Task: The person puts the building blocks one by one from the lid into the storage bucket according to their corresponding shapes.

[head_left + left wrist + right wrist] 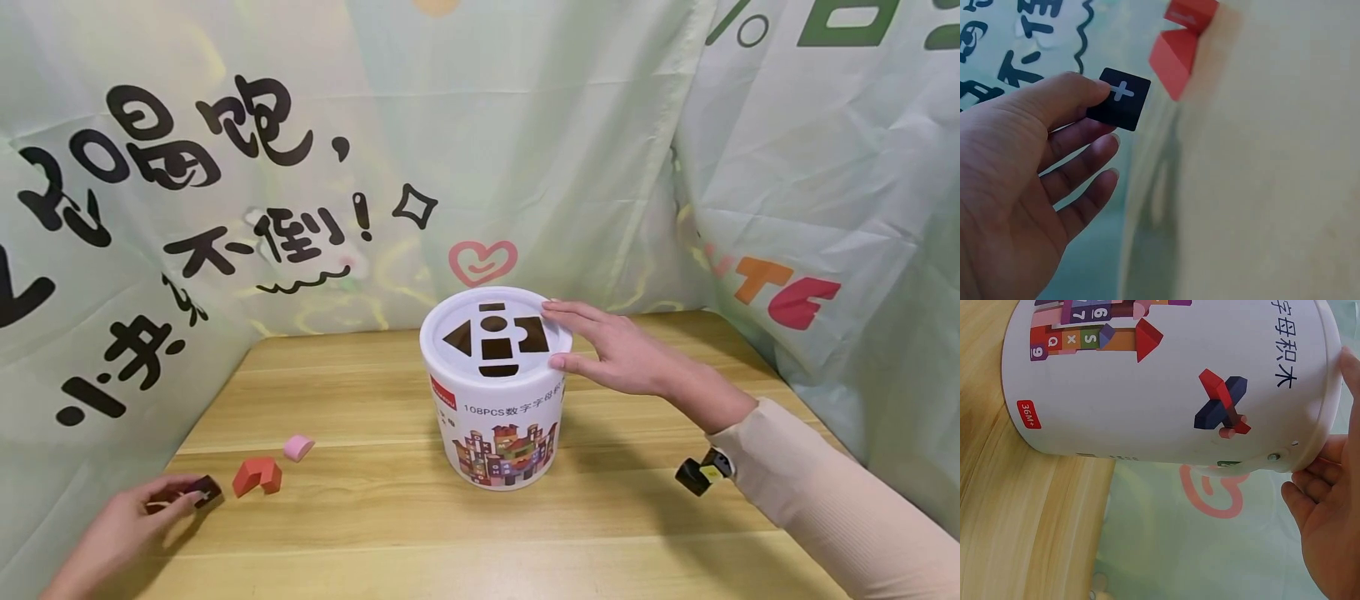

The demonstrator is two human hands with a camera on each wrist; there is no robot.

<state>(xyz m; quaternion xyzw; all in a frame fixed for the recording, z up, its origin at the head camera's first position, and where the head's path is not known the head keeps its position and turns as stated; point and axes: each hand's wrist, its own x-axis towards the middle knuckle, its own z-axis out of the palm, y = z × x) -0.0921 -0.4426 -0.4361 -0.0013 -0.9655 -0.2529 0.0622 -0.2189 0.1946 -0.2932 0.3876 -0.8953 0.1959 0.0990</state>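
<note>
My left hand (135, 517) pinches a black square toy block (1124, 109) between thumb and forefinger; a white plus sign marks its face. Just right of that hand lies a red notched block shape (258, 475), and whether it is one block or two I cannot tell. Beyond it lies a small pink rounded block (298, 447). A white block bucket (502, 417) stands upright mid-table, its lid (459, 368) cut with shaped holes. My right hand (615, 354) rests on the bucket's right rim, its fingers and thumb spread and fairly straight.
The wooden table (345, 525) is bordered by a printed fabric backdrop (540, 167) at the back and both sides. A black wrist device (701, 472) sits by my right sleeve (832, 492).
</note>
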